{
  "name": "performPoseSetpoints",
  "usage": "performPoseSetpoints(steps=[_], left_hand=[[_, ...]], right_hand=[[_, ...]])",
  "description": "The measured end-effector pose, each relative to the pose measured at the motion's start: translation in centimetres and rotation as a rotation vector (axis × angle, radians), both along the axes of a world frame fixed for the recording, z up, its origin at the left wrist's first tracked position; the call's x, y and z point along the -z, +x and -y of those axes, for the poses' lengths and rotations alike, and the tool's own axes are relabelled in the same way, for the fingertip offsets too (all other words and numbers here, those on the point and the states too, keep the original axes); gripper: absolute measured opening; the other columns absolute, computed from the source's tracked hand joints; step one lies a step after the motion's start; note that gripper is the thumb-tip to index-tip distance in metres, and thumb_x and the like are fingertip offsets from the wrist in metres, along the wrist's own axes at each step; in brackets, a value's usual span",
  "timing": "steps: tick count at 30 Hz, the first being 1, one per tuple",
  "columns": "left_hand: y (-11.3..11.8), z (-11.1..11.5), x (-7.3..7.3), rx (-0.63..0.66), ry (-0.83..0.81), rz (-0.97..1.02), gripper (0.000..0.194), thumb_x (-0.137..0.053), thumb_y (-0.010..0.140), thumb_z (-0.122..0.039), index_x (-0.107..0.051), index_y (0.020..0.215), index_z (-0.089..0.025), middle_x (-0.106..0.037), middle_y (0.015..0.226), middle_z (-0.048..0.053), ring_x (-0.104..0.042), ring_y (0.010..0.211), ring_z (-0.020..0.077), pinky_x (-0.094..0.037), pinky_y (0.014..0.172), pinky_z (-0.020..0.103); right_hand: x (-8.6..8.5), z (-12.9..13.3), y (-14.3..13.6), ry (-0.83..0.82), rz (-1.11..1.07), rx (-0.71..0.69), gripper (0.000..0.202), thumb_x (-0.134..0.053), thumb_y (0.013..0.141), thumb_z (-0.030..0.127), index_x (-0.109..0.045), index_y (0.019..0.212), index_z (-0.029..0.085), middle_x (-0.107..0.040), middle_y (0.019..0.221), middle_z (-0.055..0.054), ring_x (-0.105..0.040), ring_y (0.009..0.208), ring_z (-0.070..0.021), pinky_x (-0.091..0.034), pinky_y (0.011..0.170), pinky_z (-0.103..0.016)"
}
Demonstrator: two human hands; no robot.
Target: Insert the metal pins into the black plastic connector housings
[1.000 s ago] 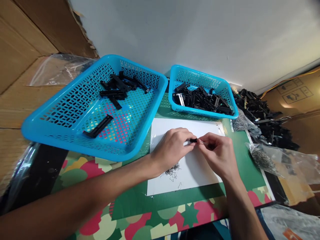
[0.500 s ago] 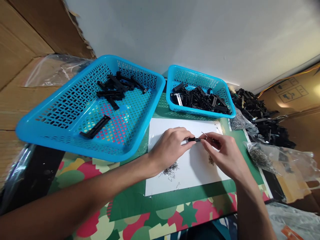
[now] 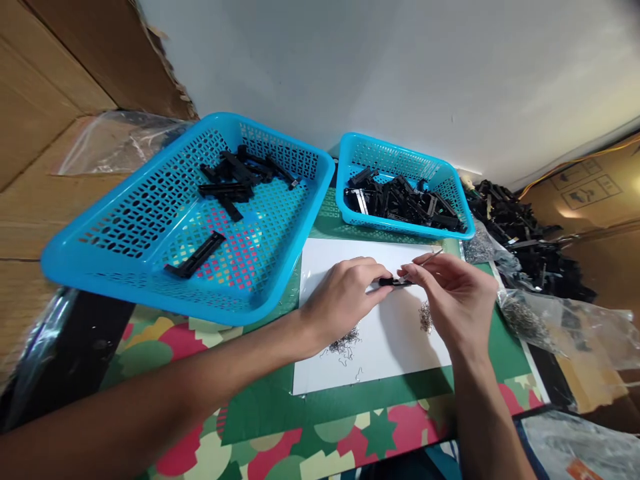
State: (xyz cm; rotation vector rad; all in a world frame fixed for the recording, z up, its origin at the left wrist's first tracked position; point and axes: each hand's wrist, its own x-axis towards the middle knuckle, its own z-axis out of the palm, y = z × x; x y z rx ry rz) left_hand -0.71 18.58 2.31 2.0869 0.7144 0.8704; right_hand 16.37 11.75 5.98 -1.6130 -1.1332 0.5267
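Above the white sheet (image 3: 320, 257), my left hand (image 3: 345, 293) pinches a small black plastic part (image 3: 394, 282) by its left end. My right hand (image 3: 457, 293) is closed on a thin metal tool (image 3: 431, 257), with its fingertips at the right end of the black part. A pile of small bent wire pieces (image 3: 344, 341) lies beside my left wrist. Another small pile of tiny metal pieces (image 3: 426, 316) sits on the sheet by my right hand.
A large blue basket (image 3: 270, 293) at the left holds several black parts. A smaller blue basket (image 3: 400, 228) behind the sheet holds many more. Black parts are heaped at the right (image 3: 545, 260), near a clear bag of metal pieces (image 3: 525, 320). Cardboard (image 3: 45, 133) stands at the left.
My right hand has turned and shifted slightly right, and more of the thin metal tool shows between its fingers. My left hand still holds the black part. The view has shifted slightly.
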Motion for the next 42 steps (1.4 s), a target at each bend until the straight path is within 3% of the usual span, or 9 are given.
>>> performPoseSetpoints(steps=[8, 18, 23, 27, 30, 32, 36, 42], left_hand=[[0.1, 0.0, 0.2, 0.001, -0.023, 0.018, 0.011, -0.079, 0.089, -0.008, -0.078, 0.099, -0.014, -0.079, 0.095, 0.005, -0.073, 0.087, 0.0204, -0.054, 0.079, 0.032], [0.0, -0.1, 0.0, 0.023, -0.043, 0.001, 0.004, -0.076, 0.093, -0.012, -0.080, 0.095, -0.014, -0.078, 0.091, 0.006, -0.072, 0.084, 0.0209, -0.053, 0.076, 0.033], [0.0, -0.2, -0.1, 0.013, -0.095, 0.000, 0.005, -0.078, 0.091, -0.011, -0.077, 0.094, -0.015, -0.076, 0.091, 0.003, -0.071, 0.084, 0.0195, -0.052, 0.076, 0.031], [0.1, -0.1, -0.4, 0.004, -0.119, -0.009, 0.008, -0.075, 0.094, -0.013, -0.073, 0.100, -0.017, -0.075, 0.100, 0.003, -0.071, 0.092, 0.0197, -0.053, 0.082, 0.032], [0.0, 0.0, -0.6, -0.044, -0.131, 0.000, 0.008, -0.070, 0.099, -0.021, -0.065, 0.105, -0.019, -0.071, 0.106, 0.003, -0.069, 0.092, 0.0187, -0.053, 0.083, 0.032], [0.0, 0.0, -0.7, -0.078, -0.171, 0.016, 0.009, -0.065, 0.102, -0.025, -0.060, 0.108, -0.021, -0.070, 0.106, 0.002, -0.069, 0.092, 0.0182, -0.052, 0.081, 0.031], [0.0, -0.1, -0.8, -0.072, -0.284, 0.020, 0.008, -0.052, 0.108, -0.030, -0.049, 0.110, -0.024, -0.070, 0.093, -0.001, -0.069, 0.086, 0.0171, -0.050, 0.075, 0.029], [0.2, -0.5, -0.8, -0.078, -0.246, 0.077, 0.011, -0.057, 0.100, -0.019, -0.047, 0.103, -0.023, -0.061, 0.091, -0.002, -0.063, 0.079, 0.0127, -0.050, 0.072, 0.025]], right_hand=[[1.1, -0.4, -0.6, 0.033, -0.075, -0.020, 0.014, -0.086, 0.085, 0.030, -0.077, 0.082, 0.020, -0.075, 0.078, -0.002, -0.074, 0.069, -0.0193, -0.065, 0.067, -0.033], [0.1, -0.4, -0.8, -0.026, 0.157, -0.104, 0.024, -0.077, 0.093, 0.029, -0.070, 0.071, 0.019, -0.066, 0.068, 0.001, -0.062, 0.063, -0.0140, -0.053, 0.061, -0.025], [0.8, 0.0, -1.3, 0.003, 0.176, -0.103, 0.022, -0.076, 0.093, 0.028, -0.071, 0.073, 0.020, -0.067, 0.069, 0.001, -0.063, 0.063, -0.0140, -0.056, 0.064, -0.027], [1.4, 1.0, -1.1, 0.140, 0.026, 0.069, 0.009, -0.078, 0.091, 0.028, -0.076, 0.087, 0.020, -0.077, 0.082, -0.003, -0.073, 0.074, -0.0188, -0.062, 0.074, -0.033], [1.1, 2.2, 0.8, 0.193, 0.016, 0.225, 0.017, -0.072, 0.096, 0.032, -0.076, 0.105, 0.019, -0.076, 0.082, -0.004, -0.073, 0.073, -0.0189, -0.060, 0.075, -0.034], [0.6, 3.2, 2.8, 0.063, 0.088, 0.200, 0.022, -0.069, 0.098, 0.038, -0.076, 0.103, 0.019, -0.068, 0.072, -0.001, -0.064, 0.064, -0.0157, -0.053, 0.064, -0.029], [0.1, 5.0, 6.3, -0.351, 0.257, 0.047, 0.034, -0.071, 0.091, 0.049, -0.077, 0.085, 0.016, -0.059, 0.062, 0.000, -0.048, 0.054, -0.0127, -0.034, 0.049, -0.025], [0.3, 6.2, 8.5, -0.541, 0.294, -0.036, 0.041, -0.071, 0.087, 0.054, -0.080, 0.089, 0.015, -0.059, 0.060, 0.000, -0.045, 0.053, -0.0130, -0.032, 0.048, -0.025]])
